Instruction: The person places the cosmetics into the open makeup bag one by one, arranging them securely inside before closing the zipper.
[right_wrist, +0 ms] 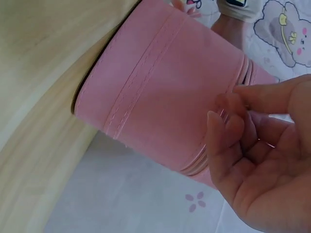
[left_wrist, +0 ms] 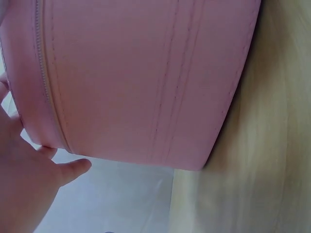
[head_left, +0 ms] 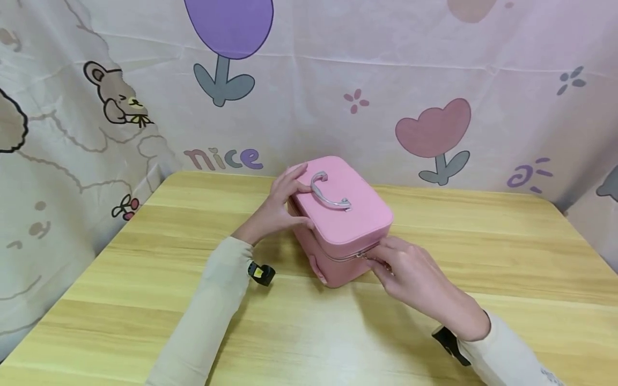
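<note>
A pink case [head_left: 354,209] with a rounded box shape and a curved silver handle [head_left: 330,201] on its lid stands on the table. My left hand [head_left: 282,206] rests on the lid's left side, fingers spread beside the handle and thumb lower at the lid's edge. At the near right corner my right hand [head_left: 410,271] pinches the zipper pull, which the fingers mostly hide. In the right wrist view, a dark gap shows along the zipper [right_wrist: 245,73] beside those fingertips. The left wrist view has the zipper [left_wrist: 46,77] with its teeth meshed along the side.
The wooden table [head_left: 145,300] extends around the case on all sides. Behind it hangs a pale printed cloth [head_left: 328,128] with flowers and bears. A black strap device [head_left: 262,273] sits at the left wrist, another [head_left: 451,343] at the right.
</note>
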Motion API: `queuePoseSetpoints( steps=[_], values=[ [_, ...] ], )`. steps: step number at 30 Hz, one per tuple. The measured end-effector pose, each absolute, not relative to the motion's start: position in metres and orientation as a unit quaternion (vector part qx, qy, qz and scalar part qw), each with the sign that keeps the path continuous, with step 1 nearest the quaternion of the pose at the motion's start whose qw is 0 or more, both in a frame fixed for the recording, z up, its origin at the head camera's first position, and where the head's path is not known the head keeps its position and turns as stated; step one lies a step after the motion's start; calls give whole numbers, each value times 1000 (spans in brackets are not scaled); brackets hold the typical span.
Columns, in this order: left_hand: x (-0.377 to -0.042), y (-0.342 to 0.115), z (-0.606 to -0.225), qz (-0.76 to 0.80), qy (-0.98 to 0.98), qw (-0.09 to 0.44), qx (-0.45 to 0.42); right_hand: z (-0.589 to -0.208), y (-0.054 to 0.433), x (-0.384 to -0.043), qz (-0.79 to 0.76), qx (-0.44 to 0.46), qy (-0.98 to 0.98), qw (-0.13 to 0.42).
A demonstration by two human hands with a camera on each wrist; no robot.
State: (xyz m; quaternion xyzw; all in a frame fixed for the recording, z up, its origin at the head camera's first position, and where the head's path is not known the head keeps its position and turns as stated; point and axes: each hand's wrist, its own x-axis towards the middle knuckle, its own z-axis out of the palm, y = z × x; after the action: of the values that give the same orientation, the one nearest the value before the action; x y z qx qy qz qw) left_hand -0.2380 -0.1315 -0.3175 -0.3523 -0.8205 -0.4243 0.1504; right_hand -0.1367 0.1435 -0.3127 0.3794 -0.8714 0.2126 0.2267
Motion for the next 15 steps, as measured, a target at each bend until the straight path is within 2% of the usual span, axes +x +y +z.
queuePoseSetpoints(
  steps=[3,10,15],
  values=[
    [-238,-133,-317,-414,-824,150,-355,-313,144,-139,210,381,-869,237],
    [-232,-137,-312,-411,-839,103,-341,-315,147,-144,210,443,-838,239],
    [-229,-134,-309,-385,-851,118,-337,-309,152,-144,201,460,-833,230]
  ],
)
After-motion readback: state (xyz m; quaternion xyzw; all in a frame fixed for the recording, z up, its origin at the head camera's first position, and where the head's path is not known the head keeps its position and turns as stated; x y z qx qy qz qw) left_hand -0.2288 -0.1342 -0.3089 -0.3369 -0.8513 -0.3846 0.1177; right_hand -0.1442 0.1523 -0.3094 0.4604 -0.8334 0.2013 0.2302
